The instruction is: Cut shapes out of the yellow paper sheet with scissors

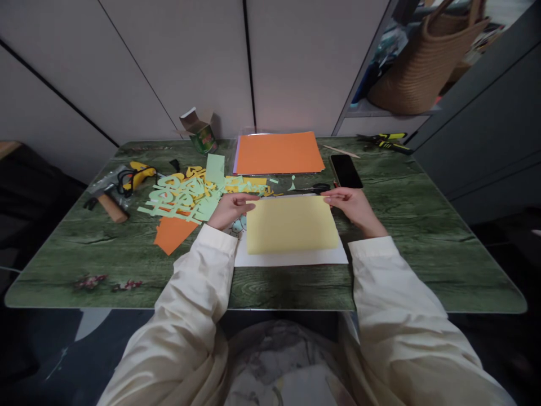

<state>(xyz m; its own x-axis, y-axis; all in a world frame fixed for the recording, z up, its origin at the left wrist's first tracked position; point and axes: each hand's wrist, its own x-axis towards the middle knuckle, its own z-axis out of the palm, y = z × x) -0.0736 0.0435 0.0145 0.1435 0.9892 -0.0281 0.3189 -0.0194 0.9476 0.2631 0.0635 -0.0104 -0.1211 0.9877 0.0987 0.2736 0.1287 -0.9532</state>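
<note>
A pale yellow sheet of paper (292,226) is held by its two upper corners. My left hand (231,210) pinches the left corner between thumb and fingers, and my right hand (350,207) pinches the right one. Beneath the yellow sheet lies a white sheet (291,259), mostly covered, with part of a blue drawing (239,224) showing beside my left hand. Black scissors (319,187) rest just beyond the yellow sheet's top edge. Left of my left hand is a pile of green and yellow paper cutouts (181,194).
An orange paper stack (279,153) lies at the back of the green table (422,242). A phone (346,171) and pliers (386,142) are at the right. At the left stand an open box (203,138), a hammer (112,207) and a yellow tool (139,176).
</note>
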